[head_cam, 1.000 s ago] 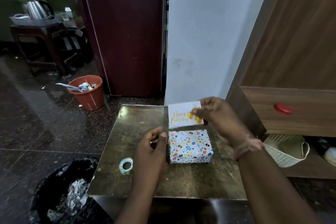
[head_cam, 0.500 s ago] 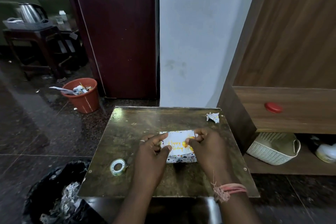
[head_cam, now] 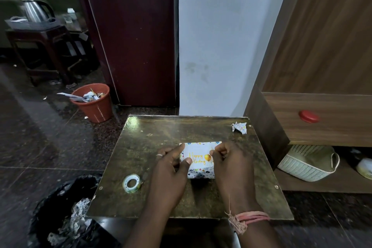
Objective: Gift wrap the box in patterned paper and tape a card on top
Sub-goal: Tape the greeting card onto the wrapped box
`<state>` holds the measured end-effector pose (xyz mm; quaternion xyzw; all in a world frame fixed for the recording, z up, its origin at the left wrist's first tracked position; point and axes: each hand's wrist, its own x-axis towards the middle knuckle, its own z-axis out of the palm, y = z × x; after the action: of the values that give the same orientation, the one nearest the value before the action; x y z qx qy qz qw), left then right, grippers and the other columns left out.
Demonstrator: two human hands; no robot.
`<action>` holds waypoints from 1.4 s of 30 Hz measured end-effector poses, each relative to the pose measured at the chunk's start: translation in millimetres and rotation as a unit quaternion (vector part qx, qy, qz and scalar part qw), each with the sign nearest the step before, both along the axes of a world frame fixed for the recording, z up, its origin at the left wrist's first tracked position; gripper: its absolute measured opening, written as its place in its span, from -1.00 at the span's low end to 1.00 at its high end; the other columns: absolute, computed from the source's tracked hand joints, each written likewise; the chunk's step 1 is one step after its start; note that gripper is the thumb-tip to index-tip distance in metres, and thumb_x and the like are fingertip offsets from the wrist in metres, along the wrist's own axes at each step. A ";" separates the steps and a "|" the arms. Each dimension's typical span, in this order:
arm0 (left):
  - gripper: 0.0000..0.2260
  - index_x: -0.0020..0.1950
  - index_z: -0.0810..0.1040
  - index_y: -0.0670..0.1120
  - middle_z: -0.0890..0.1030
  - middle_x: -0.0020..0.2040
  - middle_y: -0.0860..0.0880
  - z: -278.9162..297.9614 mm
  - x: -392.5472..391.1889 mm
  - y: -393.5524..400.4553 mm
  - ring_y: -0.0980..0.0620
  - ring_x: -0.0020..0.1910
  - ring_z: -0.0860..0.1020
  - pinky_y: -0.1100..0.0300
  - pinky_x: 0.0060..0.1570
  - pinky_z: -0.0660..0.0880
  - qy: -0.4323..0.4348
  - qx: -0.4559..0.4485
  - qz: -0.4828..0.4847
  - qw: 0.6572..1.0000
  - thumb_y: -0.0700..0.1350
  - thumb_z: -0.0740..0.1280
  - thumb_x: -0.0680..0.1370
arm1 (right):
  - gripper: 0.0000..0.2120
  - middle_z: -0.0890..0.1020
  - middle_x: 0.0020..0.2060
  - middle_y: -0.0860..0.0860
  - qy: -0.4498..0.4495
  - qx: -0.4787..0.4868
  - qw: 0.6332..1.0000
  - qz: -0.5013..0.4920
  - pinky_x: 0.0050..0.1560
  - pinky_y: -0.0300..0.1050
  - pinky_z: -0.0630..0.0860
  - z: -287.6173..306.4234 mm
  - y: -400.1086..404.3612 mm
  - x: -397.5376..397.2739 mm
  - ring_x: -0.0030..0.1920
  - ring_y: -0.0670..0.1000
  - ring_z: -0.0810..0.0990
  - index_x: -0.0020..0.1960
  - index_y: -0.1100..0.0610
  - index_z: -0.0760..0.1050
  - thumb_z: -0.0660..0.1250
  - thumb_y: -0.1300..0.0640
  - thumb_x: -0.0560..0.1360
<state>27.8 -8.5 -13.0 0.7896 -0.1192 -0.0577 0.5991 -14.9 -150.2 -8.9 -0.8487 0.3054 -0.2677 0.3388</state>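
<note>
Currently, head view only:
box: wrapped gift box (head_cam: pixel 201 174), patterned paper, sits on the table (head_cam: pixel 161 139) around the middle, slightly toward the near edge.
card: white birthday card (head_cam: pixel 198 157) with gold lettering and a gold balloon, lying flat on top of the box.
left hand: left hand (head_cam: pixel 171 169) at the card's left edge; index finger stretched along the far-left corner, thumb tip pressing on the card face. Ring on one finger.
right hand: right hand (head_cam: pixel 231 165) at the card's right edge, fingers curled, tips pinching the edge near the balloon. Thread bracelet (head_cam: pixel 249 218) at the wrist.
tape: clear tape roll (head_cam: pixel 131 183) lying flat by the near-left corner, apart from the box.
scrap: crumpled paper scrap (head_cam: pixel 239 127) at the far-right corner.
floor: orange bin (head_cam: pixel 94 104) past the far-left corner; black bin bag (head_cam: pixel 60 207) beside the near-left corner.
</note>
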 end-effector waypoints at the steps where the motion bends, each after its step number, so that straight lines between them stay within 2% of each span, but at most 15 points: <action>1: -0.64 0.39 0.59 0.02 0.59 0.14 -0.05 -0.6 1.3 0.4 0.42 -0.18 0.53 0.58 -0.20 0.37 0.011 -0.010 -0.010 1.000 -0.16 0.43 0.60 | -0.89 0.62 -0.16 -0.04 0.003 -0.010 1.000 0.000 -0.07 -0.01 0.56 0.5 0.5 -0.1 -0.13 0.03 0.60 -0.16 0.03 0.55 0.44 0.11 0.52; 5: -0.57 0.42 0.54 0.10 0.52 0.11 -0.04 0.4 3.6 2.7 0.37 -0.25 0.52 0.56 -0.26 0.36 0.032 -0.014 -0.032 0.999 -0.21 0.44 0.59 | -0.88 0.62 -0.16 -0.05 0.005 -0.027 1.000 0.006 -0.07 -0.04 0.53 4.1 2.6 0.2 -0.12 0.03 0.60 -0.18 0.03 0.55 0.42 0.10 0.53; 10: -0.49 0.45 0.50 0.14 0.52 0.10 0.00 -4.7 6.1 3.0 0.20 -0.17 0.50 0.51 -0.27 0.36 0.022 0.000 -0.033 0.999 -0.16 0.50 0.55 | -0.87 0.60 -0.17 -0.03 0.008 -0.030 1.000 0.000 -0.08 -0.04 0.51 4.6 0.6 -0.4 -0.11 0.06 0.58 -0.20 0.05 0.56 0.41 0.17 0.52; 14: -0.47 0.47 0.50 0.13 0.54 0.24 0.09 -6.3 5.7 1.3 0.34 -0.17 0.50 0.52 -0.24 0.37 0.001 0.015 -0.025 1.000 -0.13 0.52 0.52 | -0.84 0.57 -0.19 0.00 0.019 -0.065 0.998 0.002 -0.09 -0.03 0.50 5.5 -0.2 -2.2 -0.12 0.10 0.56 -0.24 0.08 0.54 0.42 0.21 0.50; 18: -0.47 0.46 0.50 0.09 0.56 0.23 0.14 -3.6 4.2 -0.8 0.47 -0.19 0.47 0.55 -0.22 0.36 -0.017 0.019 -0.022 0.999 -0.18 0.51 0.52 | -0.88 0.61 -0.18 -0.02 0.046 -0.059 0.997 0.002 -0.10 -0.04 0.53 6.9 -2.0 -4.0 -0.10 0.08 0.59 -0.20 0.03 0.53 0.39 0.14 0.51; 21: -0.50 0.45 0.53 0.10 0.51 0.17 0.11 -3.9 4.1 -0.2 0.35 -0.13 0.51 0.57 -0.21 0.35 -0.014 0.029 -0.022 0.999 -0.13 0.52 0.53 | -0.94 0.68 -0.12 -0.02 0.030 -0.036 0.999 -0.019 -0.07 -0.01 0.58 9.1 -1.9 -6.7 -0.06 0.08 0.64 -0.07 0.02 0.58 0.39 0.04 0.52; 24: -0.51 0.44 0.51 0.16 0.46 0.08 0.14 -6.0 3.0 0.1 0.25 -0.09 0.49 0.56 -0.20 0.35 -0.009 0.038 -0.029 0.999 -0.08 0.51 0.53 | -0.87 0.68 -0.17 -0.05 0.036 -0.029 0.998 -0.033 -0.11 -0.03 0.56 10.2 -3.3 -9.3 -0.09 0.07 0.64 -0.13 0.03 0.56 0.39 -0.02 0.53; 27: -0.50 0.45 0.50 0.17 0.50 0.15 0.13 -10.3 3.8 -0.6 0.25 -0.03 0.54 0.54 -0.03 0.41 -0.003 0.030 -0.039 0.999 -0.08 0.51 0.54 | -0.84 0.67 -0.20 -0.04 0.050 -0.034 0.997 -0.042 -0.15 -0.05 0.53 8.4 -5.1 -10.1 -0.11 0.09 0.63 -0.17 0.05 0.56 0.41 -0.01 0.52; 29: -0.49 0.46 0.50 0.18 0.54 0.26 0.11 -15.5 6.7 -0.5 0.19 0.10 0.60 0.29 0.20 0.51 -0.005 0.030 -0.042 0.999 -0.07 0.51 0.54 | -0.87 0.67 -0.18 -0.02 0.055 -0.039 0.997 -0.042 -0.14 -0.06 0.51 7.9 -4.8 -9.3 -0.10 0.10 0.63 -0.15 0.05 0.57 0.41 0.02 0.52; 30: -0.50 0.46 0.49 0.19 0.54 0.27 0.11 -17.7 7.8 -0.3 0.17 0.13 0.60 0.26 0.22 0.51 -0.008 0.032 -0.044 0.998 -0.06 0.50 0.55 | -0.88 0.67 -0.17 -0.01 0.055 -0.040 0.997 -0.041 -0.13 -0.06 0.51 8.0 -4.2 -8.9 -0.09 0.10 0.62 -0.13 0.05 0.58 0.41 0.02 0.52; 33: -0.53 0.47 0.47 0.21 0.52 0.27 0.10 -21.5 8.4 -0.6 0.21 0.11 0.56 0.48 0.07 0.41 -0.018 0.047 -0.048 0.998 -0.02 0.45 0.58 | -0.90 0.66 -0.12 0.00 0.054 -0.045 0.997 -0.037 -0.06 -0.05 0.54 6.1 -3.1 -8.0 -0.05 0.09 0.62 -0.06 0.04 0.60 0.39 0.02 0.53; 36: -0.55 0.48 0.45 0.25 0.51 0.30 0.11 -24.4 9.3 -0.3 0.25 0.13 0.55 0.54 0.06 0.36 -0.024 0.058 -0.054 0.997 -0.01 0.41 0.62 | -0.88 0.66 -0.05 0.02 0.052 -0.048 0.997 -0.034 0.00 -0.03 0.56 3.8 -3.3 -7.7 -0.01 0.10 0.62 0.02 0.04 0.61 0.38 0.02 0.53; 39: -0.55 0.48 0.44 0.27 0.54 0.30 0.09 -26.0 10.1 -0.3 0.22 0.13 0.55 0.51 0.08 0.37 -0.024 0.062 -0.056 0.996 -0.02 0.39 0.63 | -0.82 0.66 0.01 0.04 0.050 -0.046 0.997 -0.024 0.07 -0.01 0.56 5.1 -3.1 -7.6 0.04 0.12 0.62 0.11 0.07 0.63 0.37 0.07 0.54; 42: -0.53 0.47 0.46 0.24 0.55 0.31 0.11 -26.4 10.4 -1.0 0.17 0.09 0.55 0.42 0.10 0.40 -0.022 0.056 -0.056 0.997 -0.04 0.43 0.60 | -0.81 0.64 0.01 0.03 0.051 -0.037 0.998 -0.022 0.06 0.02 0.57 6.0 -0.9 -7.8 0.05 0.12 0.62 0.12 0.05 0.62 0.36 0.05 0.53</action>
<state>38.2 -9.5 -39.3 0.8150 -0.1731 -0.0800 0.5472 -22.7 -151.1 -2.9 -0.8660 0.3312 -0.2428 0.2854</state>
